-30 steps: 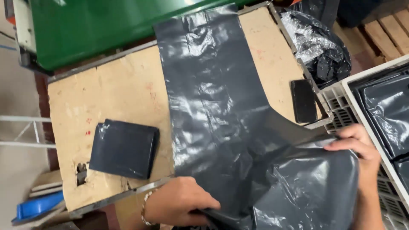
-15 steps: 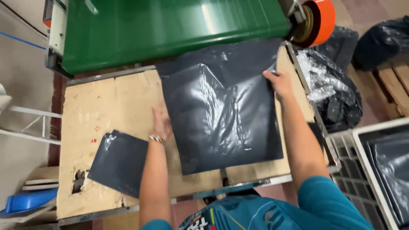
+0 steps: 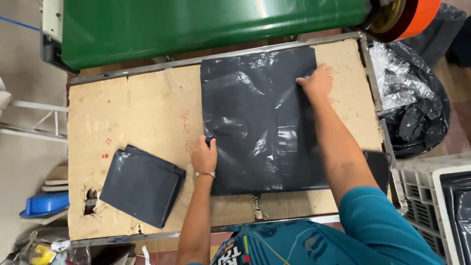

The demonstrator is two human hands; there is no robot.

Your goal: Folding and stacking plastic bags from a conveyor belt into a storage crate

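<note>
A large black plastic bag (image 3: 255, 118) lies flat on the cardboard-covered table (image 3: 137, 118). My left hand (image 3: 203, 156) presses on the bag's left edge near the front, fingers on the plastic. My right hand (image 3: 316, 81) rests on the bag's right edge near the back, fingers curled at the edge. A folded black bag (image 3: 142, 184) lies on the cardboard to the left of my left hand.
A green machine (image 3: 211, 24) with an orange roll end (image 3: 412, 17) runs along the table's back. A heap of crumpled black bags (image 3: 412, 108) sits to the right. A white crate (image 3: 436, 201) stands at the front right, a blue object (image 3: 44, 203) at the left.
The bag has been spread flat and narrower on the table. My left hand slid to its left edge, my right hand moved down to its right edge.
</note>
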